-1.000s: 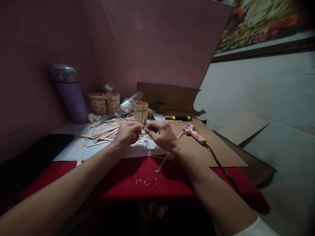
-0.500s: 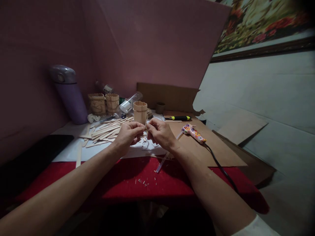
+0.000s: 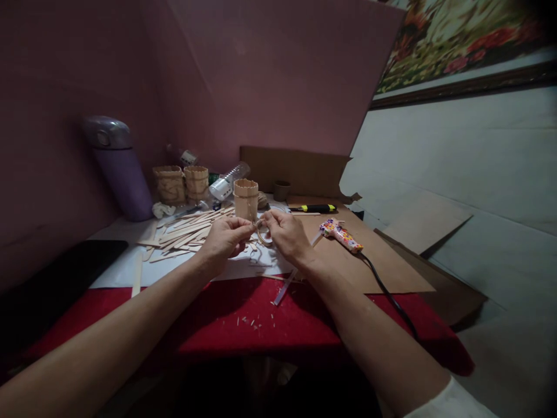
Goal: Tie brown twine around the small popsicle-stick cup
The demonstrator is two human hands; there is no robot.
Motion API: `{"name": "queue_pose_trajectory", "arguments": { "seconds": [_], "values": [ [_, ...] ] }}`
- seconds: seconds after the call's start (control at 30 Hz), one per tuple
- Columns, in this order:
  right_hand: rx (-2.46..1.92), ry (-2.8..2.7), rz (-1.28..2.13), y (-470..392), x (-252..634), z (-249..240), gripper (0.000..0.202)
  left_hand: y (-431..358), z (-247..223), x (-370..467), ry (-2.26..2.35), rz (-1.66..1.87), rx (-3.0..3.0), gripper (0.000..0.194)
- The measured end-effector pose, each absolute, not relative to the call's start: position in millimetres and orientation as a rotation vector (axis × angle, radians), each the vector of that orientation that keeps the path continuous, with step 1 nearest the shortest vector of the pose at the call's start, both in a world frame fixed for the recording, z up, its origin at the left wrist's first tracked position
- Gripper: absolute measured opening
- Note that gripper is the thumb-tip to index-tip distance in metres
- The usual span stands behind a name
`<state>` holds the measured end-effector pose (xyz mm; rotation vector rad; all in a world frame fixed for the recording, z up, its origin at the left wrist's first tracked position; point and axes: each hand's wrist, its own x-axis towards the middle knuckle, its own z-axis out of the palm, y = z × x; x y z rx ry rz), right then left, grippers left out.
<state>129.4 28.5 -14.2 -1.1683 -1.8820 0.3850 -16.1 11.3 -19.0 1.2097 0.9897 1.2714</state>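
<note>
A thin loop of tan twine (image 3: pixel 262 240) hangs between my hands, over the white paper. My left hand (image 3: pixel 223 241) pinches it between thumb and forefinger, near the fingertips of my right hand (image 3: pixel 285 233), which is also closed on the twine. Just beyond them stands an upright cup made of wooden craft sticks (image 3: pixel 246 200), with a cord around its upper part. A ball of twine (image 3: pixel 262 201) shows partly behind that cup. To the left of the cup lies a loose pile of craft sticks (image 3: pixel 191 234).
Two finished-looking stick cups (image 3: pixel 169 184) stand at the back left, by a purple bottle (image 3: pixel 124 180) and a clear plastic bottle (image 3: pixel 228 181). On cardboard (image 3: pixel 391 267) at right lie a flowered glue gun (image 3: pixel 342 235) and a yellow-black cutter (image 3: pixel 317 208). Red cloth (image 3: pixel 195 325) covers the front edge.
A loop of twine now shows below my fingertips, where it was hardly visible before. Both hands stay almost in place, and the view has shifted slightly.
</note>
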Motion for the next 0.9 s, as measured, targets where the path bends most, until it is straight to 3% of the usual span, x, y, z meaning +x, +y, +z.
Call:
{"name": "queue_pose_trajectory", "arguments": {
  "seconds": [0.1,0.23,0.47,0.9],
  "values": [
    [-1.086,-1.897,0.100,30.0,129.6,-13.4,0.018,9.6,-18.5,-14.4,1.045,1.257,1.262,0.025],
    [-0.941,-1.911,0.024,28.8,126.9,-15.7,0.005,7.8,-20.1,-12.4,1.069,1.238,1.354,0.027],
    [-0.856,-1.916,-0.111,23.5,126.4,-18.4,0.008,9.4,-21.4,-13.3,1.069,1.223,1.366,0.024],
    [-1.067,-1.889,0.201,14.4,117.3,-21.0,0.012,10.3,-22.1,-13.4,0.983,1.303,1.218,0.026]
  ]
}}
